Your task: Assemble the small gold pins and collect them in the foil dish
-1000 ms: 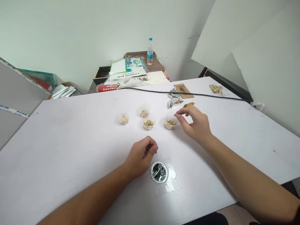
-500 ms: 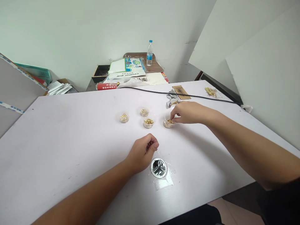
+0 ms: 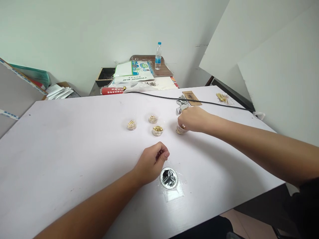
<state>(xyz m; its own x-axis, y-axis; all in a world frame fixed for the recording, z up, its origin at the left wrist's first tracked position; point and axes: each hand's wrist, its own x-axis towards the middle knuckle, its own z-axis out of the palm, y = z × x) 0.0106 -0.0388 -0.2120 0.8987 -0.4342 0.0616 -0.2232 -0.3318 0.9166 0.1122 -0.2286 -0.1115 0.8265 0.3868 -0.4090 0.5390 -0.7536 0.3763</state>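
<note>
My right hand (image 3: 193,118) is over the rightmost small clear cup (image 3: 179,131), which holds thin gold-coloured metal pieces. Its fingers are curled down at the cup, and the fingertips are mostly hidden. My left hand (image 3: 152,162) rests closed on the white table, thumb against bent fingers; whatever it may hold is out of sight. Just right of it lies a round silver-rimmed disc with a dark shiny middle (image 3: 168,178), on clear plastic film (image 3: 174,195). More cups of gold pieces stand beyond: a front one (image 3: 157,131), a rear one (image 3: 153,119) and a left one (image 3: 131,125).
A black cable (image 3: 159,96) crosses the back of the table (image 3: 99,139). Near it lie crumpled silver foil (image 3: 182,101), brown card (image 3: 192,98) and a gold bundle (image 3: 222,98). Behind stand a water bottle (image 3: 158,56) and printed packaging (image 3: 134,74).
My right hand has turned and moved farther over the rightmost cup, covering more of it. That cup has shifted slightly to the right. My left hand stays in place.
</note>
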